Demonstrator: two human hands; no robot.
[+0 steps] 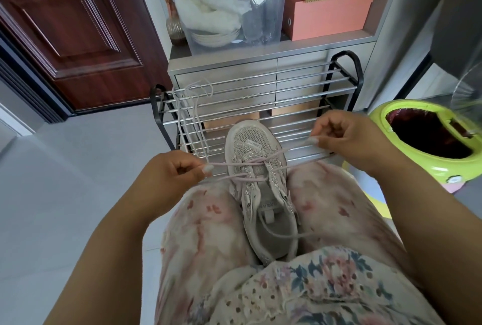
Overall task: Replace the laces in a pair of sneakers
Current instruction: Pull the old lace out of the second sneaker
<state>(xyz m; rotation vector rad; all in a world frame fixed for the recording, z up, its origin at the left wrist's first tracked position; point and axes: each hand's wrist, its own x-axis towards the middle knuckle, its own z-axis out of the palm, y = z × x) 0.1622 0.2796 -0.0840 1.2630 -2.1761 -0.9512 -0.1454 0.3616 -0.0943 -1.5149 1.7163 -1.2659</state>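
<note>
My left hand (169, 173) and right hand (347, 139) each pinch one end of the lace (257, 161); I should draw both evenly outward, centring the sneaker (257, 157) between them.

Both arms reach forward, left grip (173, 170) and right grip (347, 137) pinched.

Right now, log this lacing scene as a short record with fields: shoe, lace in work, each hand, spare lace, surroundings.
shoe: pale mesh sneaker wedged between the person's knees, toe pointing away
lace in work: pink lace crossed through the eyelets nearest the toe, ends pulled out sideways
left hand: pinches one lace end
right hand: pinches the other end
spare lace: loose lace draped on the shoe rack
surroundings: green bin to the right; clear storage box above
</note>
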